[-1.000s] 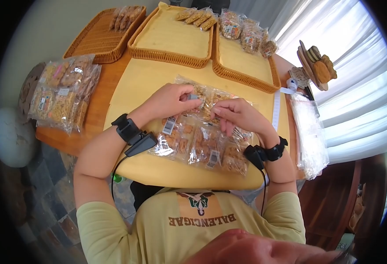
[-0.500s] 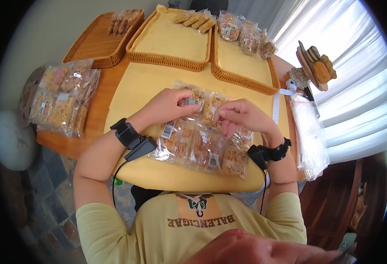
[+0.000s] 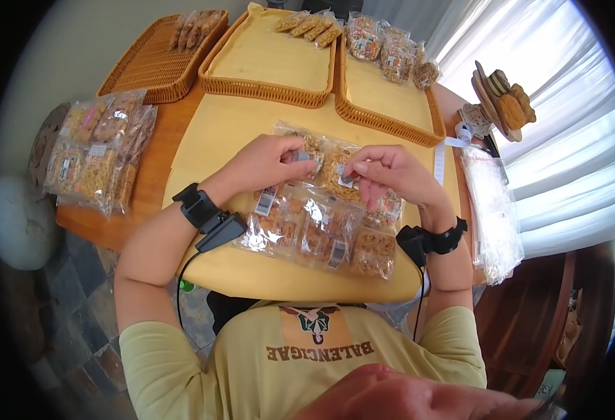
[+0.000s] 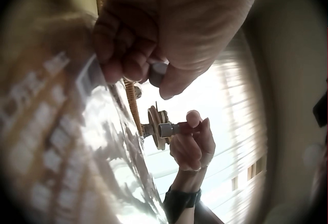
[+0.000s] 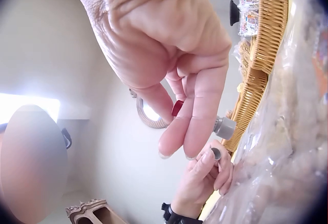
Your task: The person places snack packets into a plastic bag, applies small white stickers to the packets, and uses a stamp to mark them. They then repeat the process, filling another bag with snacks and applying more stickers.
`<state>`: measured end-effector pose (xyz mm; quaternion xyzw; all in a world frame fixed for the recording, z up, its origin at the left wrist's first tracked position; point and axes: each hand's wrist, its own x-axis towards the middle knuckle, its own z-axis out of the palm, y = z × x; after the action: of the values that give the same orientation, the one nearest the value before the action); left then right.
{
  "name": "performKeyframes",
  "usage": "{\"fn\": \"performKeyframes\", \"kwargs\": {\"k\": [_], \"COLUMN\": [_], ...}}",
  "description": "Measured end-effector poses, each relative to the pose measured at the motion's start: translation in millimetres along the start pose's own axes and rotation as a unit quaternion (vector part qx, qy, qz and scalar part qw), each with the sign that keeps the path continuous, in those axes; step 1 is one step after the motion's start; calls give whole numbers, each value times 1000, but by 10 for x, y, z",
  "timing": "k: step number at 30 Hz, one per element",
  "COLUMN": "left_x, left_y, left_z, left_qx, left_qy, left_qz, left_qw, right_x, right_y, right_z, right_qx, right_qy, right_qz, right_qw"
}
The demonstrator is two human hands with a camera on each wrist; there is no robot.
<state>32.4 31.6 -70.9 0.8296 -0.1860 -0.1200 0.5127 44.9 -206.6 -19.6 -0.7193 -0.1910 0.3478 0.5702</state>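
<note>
My left hand [image 3: 269,166] pinches a small grey cylindrical piece [image 3: 300,156] above the upper left of the clear snack packs [image 3: 335,171]; its round end [image 4: 158,74] shows in the left wrist view. To its right my right hand [image 3: 395,176] grips another slim item with a grey cylindrical end [image 5: 224,127] and a red part [image 5: 177,107] between the fingers. The two pieces are apart, with their grey ends toward each other. Below the hands, more bagged snacks with barcode labels [image 3: 269,227] lie on the yellow sheet [image 3: 202,154].
Three wicker trays line the far side: left [image 3: 157,66], middle [image 3: 265,89] and right [image 3: 391,122], each with bagged snacks. Stacked snack packs [image 3: 97,157] lie at the left edge. Empty clear bags [image 3: 493,217] and an ornament [image 3: 507,105] are at the right.
My right hand has shifted slightly right, away from the left hand, and the grey end of its item now shows in the head view. The left hand has hardly moved.
</note>
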Motion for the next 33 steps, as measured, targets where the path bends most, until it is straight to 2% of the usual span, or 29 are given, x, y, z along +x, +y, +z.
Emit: {"fn": "performKeyframes", "kwargs": {"k": [9, 14, 18, 21, 23, 24, 25, 26, 27, 29, 33], "left_x": [8, -1, 8, -12, -49, -63, -75, -86, -96, -102, -142], "left_y": [-21, -9, -5, 29, 69, 104, 150, 169, 152, 153, 210], "left_z": [4, 5, 16, -8, -9, -2, -2, 14, 50, 76, 66], "left_qx": [9, 22, 8, -1, 3, -62, -124, -110, -141, -158, -209], "left_qy": [8, 9, 5, 1, -3, -14, -26, -23, -15, -6, 21], "left_qz": [5, 9, 13, 19, 18, 16, 15, 17, 34, 53, 65], "left_qw": [1000, 1000, 1000, 1000, 1000, 998, 992, 993, 989, 986, 976], "right_x": [124, 107, 120, 118, 95, 66, 28, 14, 14, 13, 60], "right_y": [131, 102, 150, 130, 131, 105, 54, 6, -9, 37, 83], "right_z": [74, 138, 144, 104, 6, -23, -48, -69, -73, -39, 71], "right_qx": [-66, -116, -118, -74, -71, -69, -9, 49, 51, 178, 178], "right_qy": [8, -14, -9, 13, 15, 14, 19, 24, 23, -6, -22], "right_qz": [27, 17, 8, 18, -41, -48, -90, -136, -151, -203, -210], "right_qw": [997, 993, 993, 997, 997, 996, 996, 989, 987, 963, 961]}}
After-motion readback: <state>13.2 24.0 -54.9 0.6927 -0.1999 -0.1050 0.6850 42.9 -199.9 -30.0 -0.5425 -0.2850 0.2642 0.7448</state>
